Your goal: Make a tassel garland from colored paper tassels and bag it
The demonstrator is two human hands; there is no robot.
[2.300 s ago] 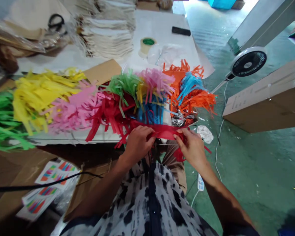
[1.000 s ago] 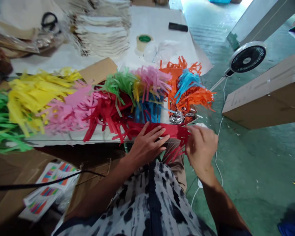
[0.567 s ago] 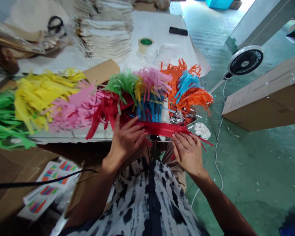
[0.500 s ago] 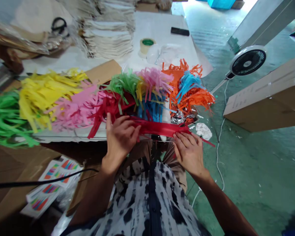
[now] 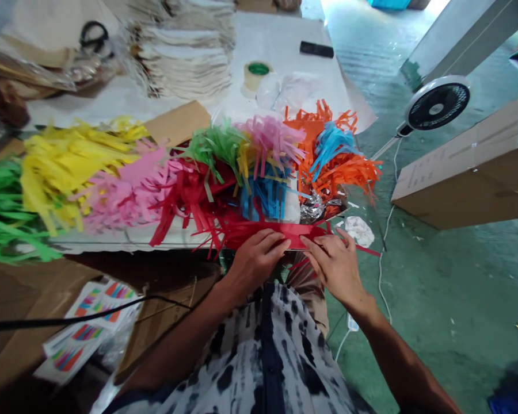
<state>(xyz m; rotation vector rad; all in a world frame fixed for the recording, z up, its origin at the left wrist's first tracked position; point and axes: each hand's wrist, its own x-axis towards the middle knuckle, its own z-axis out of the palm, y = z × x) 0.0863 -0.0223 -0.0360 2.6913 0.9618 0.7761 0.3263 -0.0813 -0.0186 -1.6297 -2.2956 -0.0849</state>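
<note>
A red fringed paper strip (image 5: 300, 229) lies along the near edge of the white table (image 5: 280, 43). My left hand (image 5: 255, 260) curls over the strip's left part, fingers on top and the thumb hidden underneath. My right hand (image 5: 335, 263) pinches the strip's right part with its fingertips. The two hands almost touch above my lap. Loose red fringes (image 5: 190, 201) hang over the table edge to the left of my hands.
Piles of cut paper fringe cover the table: green (image 5: 2, 213), yellow (image 5: 64, 164), pink (image 5: 125, 192), blue (image 5: 263, 198), orange (image 5: 341, 167). Behind them stand a tape roll (image 5: 255, 75) and stacked cream fabric (image 5: 185, 57). A small fan (image 5: 435, 106) and a cardboard box (image 5: 470, 167) are on the green floor at right.
My left hand slid right along the red strip toward my right hand and closed over it. The right hand's flat fingers now pinch the strip.
</note>
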